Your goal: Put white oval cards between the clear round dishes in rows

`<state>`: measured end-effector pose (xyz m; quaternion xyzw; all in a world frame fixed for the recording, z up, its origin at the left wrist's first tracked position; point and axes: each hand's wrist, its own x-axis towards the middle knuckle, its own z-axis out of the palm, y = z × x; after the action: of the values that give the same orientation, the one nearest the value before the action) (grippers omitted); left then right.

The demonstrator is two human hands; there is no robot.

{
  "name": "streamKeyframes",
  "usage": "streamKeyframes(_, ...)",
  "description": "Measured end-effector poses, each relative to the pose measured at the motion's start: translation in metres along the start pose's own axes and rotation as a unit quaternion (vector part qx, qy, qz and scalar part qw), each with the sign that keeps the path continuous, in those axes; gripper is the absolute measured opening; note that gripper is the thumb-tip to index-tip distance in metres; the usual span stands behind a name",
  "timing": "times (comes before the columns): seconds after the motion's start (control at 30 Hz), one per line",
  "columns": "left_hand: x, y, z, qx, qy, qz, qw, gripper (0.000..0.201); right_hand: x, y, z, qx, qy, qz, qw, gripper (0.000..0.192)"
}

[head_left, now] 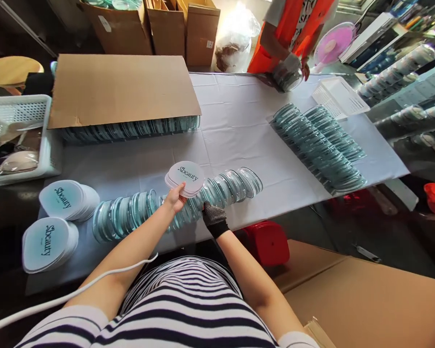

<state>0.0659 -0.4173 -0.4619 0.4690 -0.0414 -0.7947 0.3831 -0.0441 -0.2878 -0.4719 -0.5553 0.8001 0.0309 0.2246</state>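
At the far left, well away from either hand, a white basket (7, 121) sits at the table edge, and nearer the person two stacks of printed cards (60, 200) lie side by side on the white cloth (239, 135). To the right of these a row of clear lids (130, 212) runs on edge across the cloth, up toward the hands. The left hand (174, 198), bare, is closed on a small stack of cards (185, 178), thumb on top and fingers beneath, holding it just above the row, printed face up. Just right of that grip the right hand (213, 216), in a dark dotted glove, is pressed against the near side of the row; its fingers curl onto the lids, though whether they pinch one cannot be told. Beyond the left hand, well apart, a cardboard sheet (123, 87) covers another layer of lids. Farther right of both hands a second bank of lids (319, 145) lies in slanted rows, with a white tray (339, 96) behind it. At the far end a person in orange (290, 24) holds more lids in gloved hands.
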Motion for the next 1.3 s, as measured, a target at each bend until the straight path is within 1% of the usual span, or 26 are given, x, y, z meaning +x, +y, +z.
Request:
streamKeyframes(0.07,-0.002,0.001,0.0,0.006,0.011,0.004,1.0,0.033,0.005,-0.004,-0.002,0.027,-0.029,-0.006,0.999,0.031)
streamKeyframes(0.13,-0.003,0.002,0.0,0.014,0.022,0.006,1.0,0.033,0.006,-0.005,-0.002,0.086,-0.063,-0.003,0.994,0.033)
streamKeyframes(0.27,-0.005,0.004,-0.002,0.031,0.039,0.015,0.999,0.035,0.003,0.004,0.0,0.197,-0.112,-0.01,0.974,0.028)
streamKeyframes(0.3,-0.005,0.004,-0.003,0.036,0.04,0.017,0.998,0.035,0.002,0.008,0.001,0.225,-0.129,-0.022,0.966,0.032)
streamKeyframes(0.33,-0.006,0.004,-0.003,0.04,0.041,0.02,0.998,0.036,0.001,0.013,0.002,0.272,-0.161,-0.039,0.948,0.038)
streamKeyframes(0.37,-0.008,0.004,-0.002,0.044,0.041,0.023,0.998,0.036,0.0,0.017,0.004,0.334,-0.202,-0.058,0.919,0.044)
streamKeyframes(0.4,-0.01,0.003,-0.002,0.049,0.041,0.026,0.998,0.036,-0.001,0.02,0.006,0.397,-0.245,-0.074,0.881,0.047)
streamKeyframes(0.43,-0.012,0.003,-0.001,0.054,0.042,0.029,0.997,0.036,-0.003,0.023,0.007,0.445,-0.271,-0.079,0.85,0.047)
streamKeyframes(0.47,-0.014,0.002,-0.001,0.06,0.044,0.033,0.997,0.037,-0.006,0.026,0.007,0.474,-0.274,-0.073,0.834,0.044)
streamKeyframes(0.5,-0.016,0.001,0.0,0.064,0.048,0.037,0.996,0.037,-0.009,0.029,0.006,0.481,-0.257,-0.054,0.836,0.04)
streamKeyframes(0.53,-0.018,0.0,0.001,0.068,0.053,0.042,0.995,0.038,-0.012,0.034,0.003,0.465,-0.212,-0.031,0.859,0.036)
streamKeyframes(0.6,-0.02,-0.002,0.001,0.072,0.062,0.05,0.994,0.04,-0.017,0.047,-0.006,0.41,-0.068,-0.003,0.909,0.03)
streamKeyframes(0.63,-0.021,-0.003,0.001,0.073,0.066,0.052,0.994,0.04,-0.018,0.056,-0.011,0.379,0.015,-0.002,0.925,0.031)
streamKeyframes(0.7,-0.021,-0.003,0.0,0.073,0.069,0.055,0.993,0.04,-0.016,0.076,-0.019,0.292,0.16,-0.007,0.943,0.035)
streamKeyframes(0.73,-0.021,-0.003,-0.001,0.073,0.068,0.055,0.993,0.04,-0.014,0.085,-0.021,0.242,0.206,-0.008,0.948,0.035)
streamKeyframes(0.77,-0.02,-0.003,-0.001,0.073,0.066,0.056,0.994,0.04,-0.011,0.093,-0.021,0.196,0.225,-0.007,0.954,0.034)
streamKeyframes(0.8,-0.02,-0.003,-0.002,0.071,0.063,0.058,0.994,0.041,-0.008,0.098,-0.02,0.157,0.228,-0.006,0.961,0.033)
streamKeyframes(0.87,-0.021,-0.002,-0.002,0.069,0.062,0.062,0.994,0.043,-0.004,0.104,-0.014,0.105,0.214,-0.004,0.971,0.032)
streamKeyframes(0.97,-0.023,-0.002,-0.002,0.08,0.072,0.065,0.992,0.044,-0.003,0.103,-0.003,0.08,0.188,0.008,0.979,0.033)
streamKeyframes(1.07,-0.024,-0.001,-0.001,0.102,0.076,0.07,0.989,0.044,-0.005,0.099,0.005,0.113,0.157,0.021,0.981,0.035)
streamKeyframes(1.17,-0.024,0.0,-0.002,0.116,0.091,0.077,0.986,0.045,-0.006,0.097,0.011,0.175,0.109,0.055,0.977,0.038)
streamKeyframes(1.3,-0.024,0.001,-0.002,0.123,0.114,0.079,0.983,0.049,-0.006,0.096,0.01,0.241,0.041,0.091,0.965,0.04)
